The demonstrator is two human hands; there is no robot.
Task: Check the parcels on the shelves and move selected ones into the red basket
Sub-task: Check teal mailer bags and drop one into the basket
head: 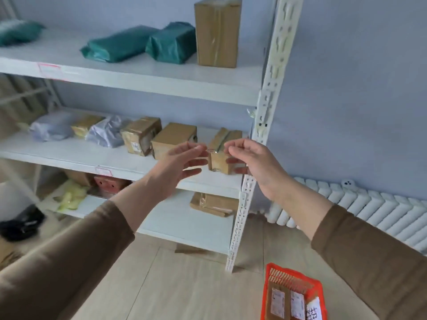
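I see a white shelf unit [143,82] with three visible levels against a blue wall. Its right post [261,125] marks the outer edge; right of it the wall is bare down to a white radiator [369,211].

Middle shelf [69,155]: parcels run in a row from the left, and the front strip of the board is free along most of its length. The last box [221,155] stands near the right end, just beside the post, with a gap between it and the neighbouring box [173,139].

Both arms reach forward in brown sleeves, forearms bare. The left hand [182,160] is at the left side of the last box, palm turned right, fingers spread and slightly curled. The right hand [251,162] is at the box's right side, in front of the post, palm turned left, fingers curled. Both grips are released; I cannot tell whether any fingertip touches the box.

Top shelf: two green bags [143,43] and a tall box [217,31] upright at the right.

The red basket [295,294] sits on the wooden floor [184,285] at lower right, below the right arm, with labelled parcels [286,303] inside. Floor between basket and shelf is open.
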